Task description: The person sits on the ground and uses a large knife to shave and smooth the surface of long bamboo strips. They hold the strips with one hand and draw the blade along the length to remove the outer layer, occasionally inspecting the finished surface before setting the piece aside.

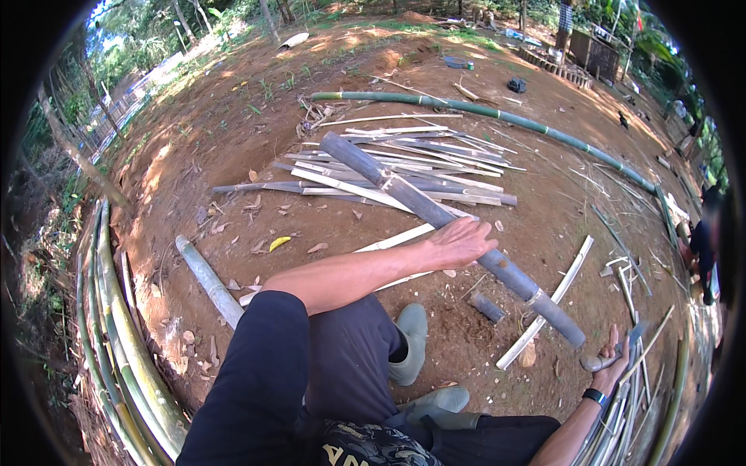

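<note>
A dark bamboo pole [420,203] lies slantwise in front of me, its far end over a pile of split bamboo strips [466,165]. My left hand [460,242] is closed around the pole near its middle, my forearm crossing over my knee. Low on the right, my right hand [614,365] grips a knife [637,332] with a greyish handle and a short bluish blade, apart from the pole's near end. Below the pole a short dark bamboo offcut [488,307] lies on the soil. A pale split strip [548,304] passes under the pole's near part.
A long green bamboo pole [497,114] stretches behind the pile. Several bamboo poles [128,349] lie along the left, near a thick cut length [208,279]. Thin strips [618,419] are bundled beside my right arm. Another person [705,241] is at the far right edge.
</note>
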{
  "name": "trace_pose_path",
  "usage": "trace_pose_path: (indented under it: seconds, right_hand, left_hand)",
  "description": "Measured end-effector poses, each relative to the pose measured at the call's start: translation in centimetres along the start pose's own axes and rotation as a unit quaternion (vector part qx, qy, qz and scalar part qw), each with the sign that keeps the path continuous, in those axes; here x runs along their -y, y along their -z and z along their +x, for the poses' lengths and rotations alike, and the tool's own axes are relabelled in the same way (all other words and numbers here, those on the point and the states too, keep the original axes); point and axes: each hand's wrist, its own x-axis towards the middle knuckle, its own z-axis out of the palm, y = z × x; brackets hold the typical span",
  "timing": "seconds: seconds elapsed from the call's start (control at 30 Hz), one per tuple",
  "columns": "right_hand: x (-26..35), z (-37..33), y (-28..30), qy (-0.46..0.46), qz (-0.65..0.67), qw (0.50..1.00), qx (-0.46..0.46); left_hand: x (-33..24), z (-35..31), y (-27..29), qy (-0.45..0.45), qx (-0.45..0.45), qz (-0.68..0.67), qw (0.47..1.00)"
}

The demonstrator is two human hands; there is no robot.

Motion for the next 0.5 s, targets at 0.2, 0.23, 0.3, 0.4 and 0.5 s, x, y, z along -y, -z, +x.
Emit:
trace_pose_path:
  seconds: [0.2,0.23,0.3,0.4,0.5]
  right_hand:
    - [0.5,2.2,3.5,-0.088,0.09,0.992,0.001]
    - [0.8,3.2,5.0,-0.093,0.106,0.99,0.0]
    - [0.7,3.7,6.3,-0.096,0.128,0.987,-0.025]
    - [1.6,2.6,6.1,-0.094,0.161,0.982,-0.027]
    - [5.4,1.9,8.0,-0.137,0.316,0.938,0.046]
  left_hand:
    - [1.8,-1.0,-1.3,0.042,0.011,-0.006,0.999]
    - [2.3,-0.9,-1.7,0.055,0.01,-0.006,0.998]
    - [3.3,-0.7,-2.2,0.08,0.015,-0.003,0.997]
    - [4.8,-1.0,-1.1,0.175,0.113,-0.034,0.978]
    - [5.9,-2.1,-1.2,0.23,0.124,-0.147,0.954]
